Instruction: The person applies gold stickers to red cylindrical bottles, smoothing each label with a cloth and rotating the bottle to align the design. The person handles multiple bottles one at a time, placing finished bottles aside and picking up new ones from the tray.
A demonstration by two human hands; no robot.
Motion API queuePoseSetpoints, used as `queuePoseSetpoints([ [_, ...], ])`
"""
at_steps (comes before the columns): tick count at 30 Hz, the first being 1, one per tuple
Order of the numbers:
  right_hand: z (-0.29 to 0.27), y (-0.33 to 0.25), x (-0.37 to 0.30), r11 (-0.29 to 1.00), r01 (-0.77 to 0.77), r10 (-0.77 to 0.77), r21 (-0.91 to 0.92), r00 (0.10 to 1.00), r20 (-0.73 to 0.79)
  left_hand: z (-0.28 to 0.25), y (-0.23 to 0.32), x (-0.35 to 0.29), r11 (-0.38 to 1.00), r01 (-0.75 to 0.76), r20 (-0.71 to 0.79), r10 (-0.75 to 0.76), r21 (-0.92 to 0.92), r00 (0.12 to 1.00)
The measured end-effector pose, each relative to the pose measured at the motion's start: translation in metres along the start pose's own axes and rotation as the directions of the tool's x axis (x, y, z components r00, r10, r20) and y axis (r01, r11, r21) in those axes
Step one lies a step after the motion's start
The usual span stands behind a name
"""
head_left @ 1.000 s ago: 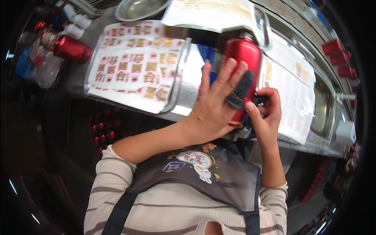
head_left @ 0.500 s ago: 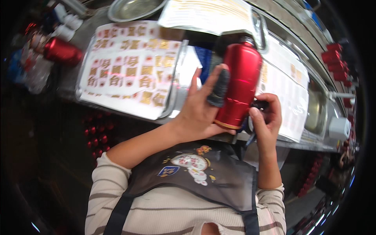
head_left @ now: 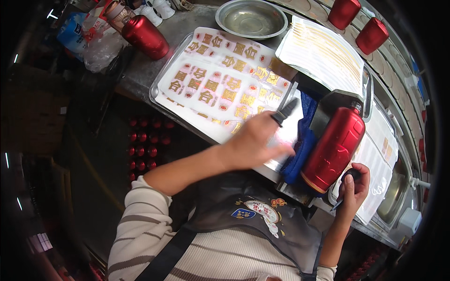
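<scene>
My left hand [head_left: 255, 144], blurred, is over the near right edge of a sheet of gold decals [head_left: 213, 89]. Its thumb and forefinger are apart, a black cover [head_left: 285, 112] shows on a finger, and nothing shows in its grasp. A glossy red metal bottle [head_left: 335, 147] lies tilted on a dark metal rest [head_left: 335, 99], apart from the left hand. Close to the bottle's base, my right hand [head_left: 355, 189] is closed around a thin tool [head_left: 336, 205], whose narrow tip pokes out below. Something black [head_left: 350, 174] is at its fingertips; its kind is unclear.
Beneath the decals is a metal tray [head_left: 157, 93]. A blue cloth [head_left: 300, 150] lies between tray and bottle. Behind are a metal bowl [head_left: 251, 18] and striped sheets [head_left: 323, 54]. Another red bottle [head_left: 145, 37] stands far left; two more [head_left: 372, 35] sit on the conveyor at right.
My left hand has left the red bottle and moved left over the decals. The bottle now rests on the metal rest, and my right hand stays by its base. The view has shifted.
</scene>
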State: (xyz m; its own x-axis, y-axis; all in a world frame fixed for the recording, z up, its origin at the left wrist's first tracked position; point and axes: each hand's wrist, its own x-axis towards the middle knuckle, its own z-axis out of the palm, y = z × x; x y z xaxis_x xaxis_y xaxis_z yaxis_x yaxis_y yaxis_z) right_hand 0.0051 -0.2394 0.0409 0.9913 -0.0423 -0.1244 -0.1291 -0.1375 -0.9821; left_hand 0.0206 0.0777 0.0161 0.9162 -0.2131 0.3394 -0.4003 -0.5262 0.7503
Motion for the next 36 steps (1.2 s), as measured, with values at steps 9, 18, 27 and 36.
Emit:
queuePoseSetpoints([
  [9,0.005,-0.005,0.007,0.999,-0.034,0.034,0.03,0.999,-0.002,-0.082,-0.064,0.03,0.902,0.13,-0.023,-0.132,0.411,0.991],
  [18,-0.002,-0.012,-0.006,0.999,-0.042,0.041,-0.016,0.997,-0.062,-0.072,-0.073,0.065,0.891,0.096,0.197,-0.201,0.444,0.959],
  [27,0.007,-0.009,0.0,0.999,-0.05,0.05,0.017,0.998,-0.024,-0.075,-0.084,0.067,0.869,0.057,0.267,-0.213,0.492,0.94],
  [36,0.007,-0.008,0.001,0.999,-0.047,0.047,0.023,0.999,-0.005,-0.076,-0.088,0.08,0.853,0.089,0.329,-0.292,0.514,0.898],
])
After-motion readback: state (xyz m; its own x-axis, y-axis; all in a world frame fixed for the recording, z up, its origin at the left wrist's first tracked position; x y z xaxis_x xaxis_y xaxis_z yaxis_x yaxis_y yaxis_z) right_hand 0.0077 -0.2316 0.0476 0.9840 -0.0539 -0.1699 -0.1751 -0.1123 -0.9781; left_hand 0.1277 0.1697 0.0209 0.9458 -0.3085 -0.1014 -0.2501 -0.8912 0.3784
